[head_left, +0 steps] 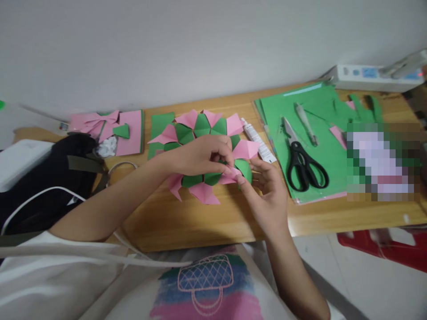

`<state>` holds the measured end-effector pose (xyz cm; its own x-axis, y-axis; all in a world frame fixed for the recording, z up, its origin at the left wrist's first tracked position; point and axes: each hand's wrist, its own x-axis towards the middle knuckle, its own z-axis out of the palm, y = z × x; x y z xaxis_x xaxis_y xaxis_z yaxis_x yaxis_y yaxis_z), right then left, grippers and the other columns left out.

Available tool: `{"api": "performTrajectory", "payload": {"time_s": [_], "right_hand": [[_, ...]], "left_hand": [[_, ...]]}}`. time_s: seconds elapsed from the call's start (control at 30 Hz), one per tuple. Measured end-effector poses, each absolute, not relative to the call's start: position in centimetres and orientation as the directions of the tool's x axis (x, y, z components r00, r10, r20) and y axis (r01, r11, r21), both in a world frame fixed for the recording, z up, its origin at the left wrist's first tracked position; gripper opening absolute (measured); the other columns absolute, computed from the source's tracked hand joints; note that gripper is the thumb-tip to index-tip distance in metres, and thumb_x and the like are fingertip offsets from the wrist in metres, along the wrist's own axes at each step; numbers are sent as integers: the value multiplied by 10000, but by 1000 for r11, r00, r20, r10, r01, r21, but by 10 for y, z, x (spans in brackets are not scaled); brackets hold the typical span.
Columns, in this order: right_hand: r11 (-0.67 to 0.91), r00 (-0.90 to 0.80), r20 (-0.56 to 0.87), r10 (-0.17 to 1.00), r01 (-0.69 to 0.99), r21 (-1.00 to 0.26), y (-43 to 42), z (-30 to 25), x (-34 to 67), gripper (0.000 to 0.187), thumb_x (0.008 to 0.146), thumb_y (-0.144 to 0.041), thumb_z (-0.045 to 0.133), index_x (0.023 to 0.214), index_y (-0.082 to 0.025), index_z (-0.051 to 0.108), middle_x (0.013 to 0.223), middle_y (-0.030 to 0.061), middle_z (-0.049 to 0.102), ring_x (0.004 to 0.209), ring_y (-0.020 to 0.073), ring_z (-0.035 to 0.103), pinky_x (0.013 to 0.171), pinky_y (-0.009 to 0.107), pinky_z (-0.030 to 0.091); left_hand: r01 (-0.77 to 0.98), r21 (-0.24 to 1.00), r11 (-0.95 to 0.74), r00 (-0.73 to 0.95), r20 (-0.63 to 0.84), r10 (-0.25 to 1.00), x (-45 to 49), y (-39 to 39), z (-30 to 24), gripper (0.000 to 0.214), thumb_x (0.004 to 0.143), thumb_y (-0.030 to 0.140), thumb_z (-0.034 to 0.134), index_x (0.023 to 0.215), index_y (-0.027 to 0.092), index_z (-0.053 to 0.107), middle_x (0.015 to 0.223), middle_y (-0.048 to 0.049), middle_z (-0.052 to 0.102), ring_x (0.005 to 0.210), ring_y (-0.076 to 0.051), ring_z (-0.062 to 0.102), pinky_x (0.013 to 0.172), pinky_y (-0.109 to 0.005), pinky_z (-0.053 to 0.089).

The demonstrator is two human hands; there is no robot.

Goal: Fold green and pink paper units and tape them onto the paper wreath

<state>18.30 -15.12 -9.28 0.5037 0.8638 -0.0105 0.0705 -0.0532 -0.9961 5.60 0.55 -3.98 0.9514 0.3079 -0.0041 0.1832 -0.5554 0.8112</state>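
Observation:
A round wreath of folded green and pink paper (pixel 202 122) lies on the wooden table (pixel 200 226), its pink pointed petals facing outward. My left hand (pixel 207 155) reaches across its middle from the left, thumb and fingers closed on one pink petal (pixel 230 177) at the near right. On the same petal, from the right, my right hand (pixel 267 189) pinches with its thumb; its other fingers are curled behind the green part beside it. The wreath's centre is hidden under my left hand. A white glue tube (pixel 258 141) lies just beyond my right hand.
Right of the wreath, black-handled scissors (pixel 302 164) and a clear-cased cutter or pen (pixel 306 124) rest on green paper sheets (pixel 276 111). A white power strip (pixel 360 78) stands at the back right. Pink paper squares (pixel 131 133) and a black bag (pixel 56 178) are at left.

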Motion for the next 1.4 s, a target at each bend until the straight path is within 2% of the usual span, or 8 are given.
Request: {"api": "performTrajectory", "payload": {"time_s": [0.27, 0.43, 0.53, 0.77, 0.9, 1.03, 1.23, 1.4], "right_hand": [[-79, 468, -46, 883, 51, -996, -153, -92, 186, 366, 758, -330, 746, 1081, -226, 608, 1042, 59, 688, 937, 207, 662, 834, 386, 543], [-45, 482, -8, 876, 66, -997, -153, -94, 184, 304, 808, -338, 697, 1075, -222, 606, 1029, 53, 686, 933, 192, 661, 837, 369, 540], [-41, 497, 30, 867, 132, -990, -153, -94, 182, 291, 818, -329, 682, 1078, -224, 604, 1028, 48, 684, 923, 189, 661, 818, 356, 541], [-60, 521, 176, 835, 405, -912, -153, -91, 179, 286, 814, -302, 667, 1082, -227, 599, 1045, 56, 676, 932, 215, 649, 798, 383, 532], [-42, 506, 221, 834, 457, -888, -153, -89, 178, 275, 825, -283, 657, 1088, -230, 599, 1058, 59, 671, 956, 219, 646, 833, 396, 535], [-2, 475, 215, 854, 416, -909, -154, -91, 182, 269, 832, -281, 667, 1093, -243, 615, 1070, 50, 666, 973, 212, 643, 864, 391, 534], [13, 442, 94, 892, 181, -983, -155, -101, 188, 317, 807, -292, 708, 1112, -251, 634, 1095, 57, 673, 1017, 223, 644, 914, 423, 517], [38, 439, 70, 896, 81, -996, -155, -105, 189, 340, 786, -286, 732, 1112, -249, 643, 1114, 63, 674, 1060, 229, 632, 960, 453, 497]], "left_hand": [[187, 812, -553, 949, -4, 315, 55, 5, -39, 135, 790, 266, 697, 716, 156, 720, 697, 14, 504, 608, -73, 466, 543, -171, 371], [171, 807, -565, 955, 5, 296, 55, 6, -39, 93, 787, 224, 683, 738, 157, 725, 710, 13, 521, 612, -70, 475, 554, -167, 378], [179, 809, -561, 955, -6, 296, 55, 6, -39, 84, 780, 217, 689, 732, 160, 728, 715, 13, 513, 621, -69, 480, 555, -163, 379], [171, 832, -529, 956, -9, 294, 55, 5, -38, 72, 765, 221, 709, 720, 169, 730, 706, 17, 501, 627, -68, 473, 547, -159, 370], [187, 841, -507, 947, -19, 319, 53, 5, -39, 78, 765, 214, 702, 709, 164, 723, 707, 19, 492, 612, -66, 464, 543, -167, 370], [187, 848, -497, 944, -16, 329, 52, 6, -39, 79, 764, 208, 702, 709, 156, 723, 710, 17, 497, 609, -65, 463, 547, -171, 373], [182, 840, -511, 951, -19, 307, 54, 5, -39, 93, 773, 231, 709, 713, 163, 728, 707, 17, 507, 623, -69, 482, 556, -168, 379], [200, 820, -536, 951, -30, 309, 53, 3, -38, 107, 785, 235, 705, 718, 152, 717, 716, 16, 506, 620, -68, 475, 547, -169, 372]]}}
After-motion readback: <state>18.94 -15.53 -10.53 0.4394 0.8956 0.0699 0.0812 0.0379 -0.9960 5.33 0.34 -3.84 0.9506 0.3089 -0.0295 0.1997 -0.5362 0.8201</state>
